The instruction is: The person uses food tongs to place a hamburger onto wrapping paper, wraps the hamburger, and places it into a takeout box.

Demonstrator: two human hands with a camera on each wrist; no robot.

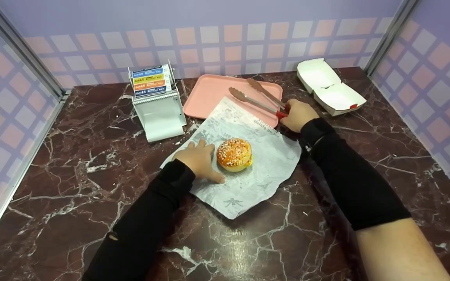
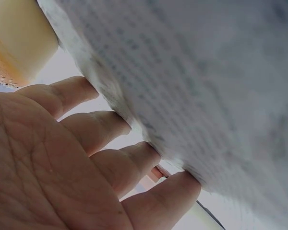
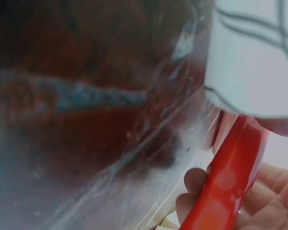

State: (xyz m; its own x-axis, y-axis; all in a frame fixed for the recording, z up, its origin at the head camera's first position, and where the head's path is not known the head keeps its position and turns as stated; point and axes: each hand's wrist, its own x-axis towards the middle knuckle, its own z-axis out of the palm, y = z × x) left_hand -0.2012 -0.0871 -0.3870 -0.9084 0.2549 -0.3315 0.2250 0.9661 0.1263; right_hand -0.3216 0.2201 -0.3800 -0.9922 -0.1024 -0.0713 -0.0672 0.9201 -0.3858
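Note:
A sesame-topped burger (image 1: 233, 154) sits on a printed sheet of wrapping paper (image 1: 264, 168). My left hand (image 1: 197, 160) rests on the paper at the burger's left side, fingers spread. In the left wrist view its fingertips (image 2: 180, 184) press on the sheet, and the bun shows at the upper left. At the near right corner of a pink tray (image 1: 211, 91), my right hand (image 1: 300, 115) grips the tongs (image 1: 254, 102). Their brown tips lie spread over the tray. A red tongs handle (image 3: 228, 177) crosses the fingers in the right wrist view.
At the back right stands a white takeaway box (image 1: 340, 95) with its lid folded back. To the left of the tray is a white holder (image 1: 160, 117) with colourful labelled strips. The paper overlaps the tray's near edge. Tiled-pattern walls (image 1: 233, 50) border the dark marbled table (image 1: 72, 156).

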